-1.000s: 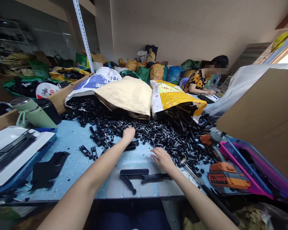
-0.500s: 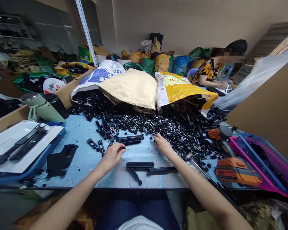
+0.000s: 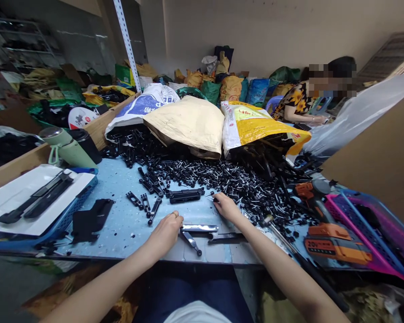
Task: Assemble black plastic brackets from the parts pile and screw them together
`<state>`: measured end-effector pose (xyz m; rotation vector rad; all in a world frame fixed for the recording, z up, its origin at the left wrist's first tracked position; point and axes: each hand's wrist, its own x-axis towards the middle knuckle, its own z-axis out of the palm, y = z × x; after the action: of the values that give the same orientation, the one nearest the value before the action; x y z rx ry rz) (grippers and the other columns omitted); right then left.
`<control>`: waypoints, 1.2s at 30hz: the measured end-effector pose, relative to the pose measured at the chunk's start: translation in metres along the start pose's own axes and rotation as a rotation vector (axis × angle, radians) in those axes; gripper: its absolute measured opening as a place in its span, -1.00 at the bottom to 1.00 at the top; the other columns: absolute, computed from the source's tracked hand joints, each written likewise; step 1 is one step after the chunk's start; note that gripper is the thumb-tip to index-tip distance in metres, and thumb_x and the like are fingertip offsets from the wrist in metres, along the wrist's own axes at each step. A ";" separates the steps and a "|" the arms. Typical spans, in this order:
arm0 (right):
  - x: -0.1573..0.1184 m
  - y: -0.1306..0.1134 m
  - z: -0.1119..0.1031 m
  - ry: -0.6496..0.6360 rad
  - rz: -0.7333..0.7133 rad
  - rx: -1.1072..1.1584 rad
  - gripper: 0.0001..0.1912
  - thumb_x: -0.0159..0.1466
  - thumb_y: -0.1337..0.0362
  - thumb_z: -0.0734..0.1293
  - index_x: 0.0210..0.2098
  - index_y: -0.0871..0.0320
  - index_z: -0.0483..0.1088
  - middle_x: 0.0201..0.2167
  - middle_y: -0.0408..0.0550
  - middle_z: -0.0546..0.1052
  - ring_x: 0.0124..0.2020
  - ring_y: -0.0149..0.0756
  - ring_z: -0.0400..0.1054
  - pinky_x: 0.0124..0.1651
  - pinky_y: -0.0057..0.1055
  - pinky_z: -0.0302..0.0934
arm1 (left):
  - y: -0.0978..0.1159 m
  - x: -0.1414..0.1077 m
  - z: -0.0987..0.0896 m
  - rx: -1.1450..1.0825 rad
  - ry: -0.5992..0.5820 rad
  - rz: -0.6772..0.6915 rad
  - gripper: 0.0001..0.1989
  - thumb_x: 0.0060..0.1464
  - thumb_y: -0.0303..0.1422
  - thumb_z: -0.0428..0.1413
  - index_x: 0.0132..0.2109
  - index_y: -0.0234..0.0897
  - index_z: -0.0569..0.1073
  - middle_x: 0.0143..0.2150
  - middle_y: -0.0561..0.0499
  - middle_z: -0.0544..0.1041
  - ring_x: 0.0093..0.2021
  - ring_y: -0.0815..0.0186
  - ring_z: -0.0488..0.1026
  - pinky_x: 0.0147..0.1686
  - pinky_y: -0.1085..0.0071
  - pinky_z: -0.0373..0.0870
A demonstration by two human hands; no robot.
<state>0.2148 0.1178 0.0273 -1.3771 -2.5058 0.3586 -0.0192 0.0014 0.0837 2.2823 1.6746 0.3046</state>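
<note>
Apparently, the step in hand is fine handling of small parts: the hinged black piece (image 3: 202, 228) lies at the near middle of the table (image 3: 116, 181), its short arm slanting toward the near edge. At its left end is my left hand (image 3: 165, 231), the fingers curled and pressed together; whether they pinch something, I cannot tell. My right hand (image 3: 226, 208) is farther and to the right, fingers bent inward beside a small pin (image 3: 208, 195); whether they grip it, I cannot tell. The next move, I judge, calls for a light, exact pinch. Beyond lies a black bar assembly (image 3: 186, 195), then the dense pin pile (image 3: 227, 174), which limits room at far right. More open surface is on the left; on the right, the drill (image 3: 338, 244) narrows my room.
</note>
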 end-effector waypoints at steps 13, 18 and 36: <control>-0.040 -0.016 -0.032 0.101 0.039 0.455 -0.84 0.15 0.28 0.26 -0.27 0.15 0.39 -0.35 -0.07 0.47 -0.33 -0.33 0.35 -0.29 -0.41 0.23 | 0.001 0.000 0.006 0.005 -0.034 0.068 -0.77 0.04 -0.57 -0.14 -0.41 -0.30 0.36 -0.38 -0.05 0.34 -0.35 0.28 0.34 -0.32 0.37 0.29; -0.048 -0.027 -0.037 0.081 0.038 0.510 -0.83 0.16 0.24 0.26 -0.27 0.14 0.39 -0.36 -0.08 0.48 -0.34 -0.34 0.37 -0.31 -0.43 0.24 | -0.001 -0.009 0.023 -0.042 0.194 0.132 -0.75 0.14 -0.50 -0.19 -0.18 -0.32 0.37 -0.36 -0.06 0.39 -0.33 0.29 0.37 -0.28 0.35 0.35; -0.067 -0.036 -0.050 0.121 -0.141 0.484 -0.90 0.17 0.28 0.27 -0.38 0.15 0.41 -0.43 -0.06 0.48 -0.38 -0.35 0.36 -0.32 -0.44 0.25 | -0.013 -0.013 0.046 0.002 0.460 0.389 -0.72 0.16 -0.53 -0.18 -0.03 -0.32 0.29 -0.35 -0.04 0.45 -0.34 0.36 0.44 -0.34 0.44 0.43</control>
<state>0.2381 0.0467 0.0795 -0.9945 -2.2018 0.7657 -0.0191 -0.0124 0.0363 2.6759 1.3842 0.9757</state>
